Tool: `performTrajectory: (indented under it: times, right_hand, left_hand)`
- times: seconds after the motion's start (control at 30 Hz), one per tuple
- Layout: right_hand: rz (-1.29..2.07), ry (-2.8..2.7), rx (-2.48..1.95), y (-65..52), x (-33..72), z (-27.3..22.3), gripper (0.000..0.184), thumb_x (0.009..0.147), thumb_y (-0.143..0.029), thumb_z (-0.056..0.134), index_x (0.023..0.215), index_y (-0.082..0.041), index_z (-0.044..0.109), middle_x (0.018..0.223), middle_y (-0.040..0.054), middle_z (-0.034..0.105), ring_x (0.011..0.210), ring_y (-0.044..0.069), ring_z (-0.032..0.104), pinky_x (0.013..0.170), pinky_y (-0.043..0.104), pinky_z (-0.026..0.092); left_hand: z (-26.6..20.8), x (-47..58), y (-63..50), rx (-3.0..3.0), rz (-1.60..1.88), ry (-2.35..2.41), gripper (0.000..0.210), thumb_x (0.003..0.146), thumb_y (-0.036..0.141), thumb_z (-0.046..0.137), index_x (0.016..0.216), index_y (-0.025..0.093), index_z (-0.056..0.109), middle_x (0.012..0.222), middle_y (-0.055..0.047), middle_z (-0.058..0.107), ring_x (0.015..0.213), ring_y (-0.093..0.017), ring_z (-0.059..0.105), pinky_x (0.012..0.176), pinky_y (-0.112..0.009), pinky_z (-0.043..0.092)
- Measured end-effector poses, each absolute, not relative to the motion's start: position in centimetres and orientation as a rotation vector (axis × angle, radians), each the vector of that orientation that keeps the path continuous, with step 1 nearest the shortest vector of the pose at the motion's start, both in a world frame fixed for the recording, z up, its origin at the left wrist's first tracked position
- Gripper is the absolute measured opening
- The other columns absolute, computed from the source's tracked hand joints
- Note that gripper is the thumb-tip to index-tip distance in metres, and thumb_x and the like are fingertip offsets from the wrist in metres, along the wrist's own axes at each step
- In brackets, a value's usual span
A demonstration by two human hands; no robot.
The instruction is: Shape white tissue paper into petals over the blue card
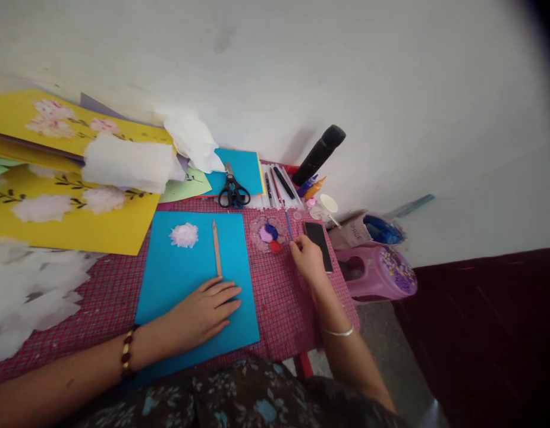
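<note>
My left hand lies flat, fingers stretched, on a blue sheet of paper. Its fingertips are at the lower end of a wooden pencil on the sheet. Left of the pencil sits a pale pink, crumpled tissue flower. My right hand pinches the end of a slim blue paintbrush, which points away from me. A clear flower-shaped palette with lilac, dark blue and red paint is just left of this hand. Under and beside the hand lies a dark phone.
Black scissors rest on more blue paper. Behind are pens, paint tubes and a tall black bottle. Yellow flower cards and white tissue cover the left. A pink stool stands right, by the wall.
</note>
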State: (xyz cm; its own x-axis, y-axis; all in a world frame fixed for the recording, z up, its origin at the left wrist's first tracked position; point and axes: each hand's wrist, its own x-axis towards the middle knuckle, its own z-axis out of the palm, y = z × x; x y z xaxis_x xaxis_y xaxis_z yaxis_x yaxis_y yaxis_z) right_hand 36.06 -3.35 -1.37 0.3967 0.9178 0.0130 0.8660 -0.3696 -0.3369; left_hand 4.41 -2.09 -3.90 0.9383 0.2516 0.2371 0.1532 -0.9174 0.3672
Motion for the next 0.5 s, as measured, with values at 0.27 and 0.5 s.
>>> performTrajectory:
  times: [0.27, 0.5]
  right_hand:
    - [0.182, -1.638, -2.477, 4.5, 37.2, 0.4, 0.022, 0.093, -0.029, 0.047, 0.095, -0.018, 0.066, 0.093, 0.0113, 0.075, 0.088, 0.024, 0.068, 0.074, 0.030, 0.045]
    - [0.149, -1.713, -2.552, 10.2, 37.1, -0.2, 0.026, 0.094, -0.023, 0.044, 0.106, -0.015, 0.066, 0.106, 0.0173, 0.074, 0.101, 0.028, 0.069, 0.084, 0.035, 0.048]
  left_hand:
    - [-4.3, 4.2, -1.9, 2.740, 0.396, 0.275, 0.031, 0.094, 0.023, 0.055, 0.124, 0.022, 0.061, 0.137, -0.007, 0.061, 0.127, -0.024, 0.055, 0.113, -0.044, 0.040]
    - [-4.4, 3.9, -1.7, 2.727, 0.420, 0.261, 0.032, 0.095, 0.023, 0.053, 0.126, 0.023, 0.060, 0.137, -0.004, 0.061, 0.127, -0.022, 0.056, 0.113, -0.042, 0.041]
